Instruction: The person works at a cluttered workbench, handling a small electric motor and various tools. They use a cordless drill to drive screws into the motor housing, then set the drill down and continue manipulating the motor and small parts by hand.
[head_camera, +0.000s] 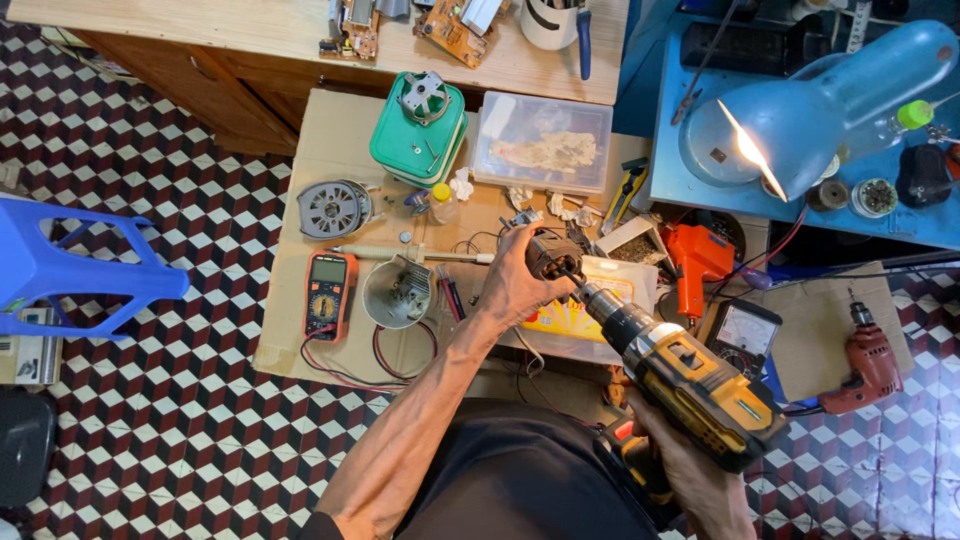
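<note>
A small dark motor part (548, 254) sits in the left hand (515, 285), whose fingers are wrapped closed around it, holding it just above the cardboard sheet (335, 135) spread on the patterned tile floor (170, 300). The tip of a yellow and black cordless drill (690, 385) meets the part from the right; its silver chuck points up and to the left at the piece, and the right hand (690, 480) grips the drill's handle low in the view, fingers closed around it. Directly beneath the left hand lies a flat yellow and white packet (575, 315). To the left of that hand stand a round metal housing (397, 293) with loose red and black leads curling from it, and further left an orange multimeter (329, 293). Above the multimeter rests a grey round motor plate (334, 208), and a long thin tool (400, 253) lies between them. At the far edge of the cardboard a green lidded box (415, 140) carries another round metal piece on top, with a clear plastic container (545, 140) just beside it on the right. To the right of the drill lie an orange glue gun (695, 262), an analogue meter (742, 335) and, well apart, a red corded drill (868, 365). A blue lamp (830, 105) shines from the blue bench (690, 180) at upper right, and a wooden bench (300, 30) with circuit boards runs across the top. A blue plastic stool (70, 270) stands at the left
</note>
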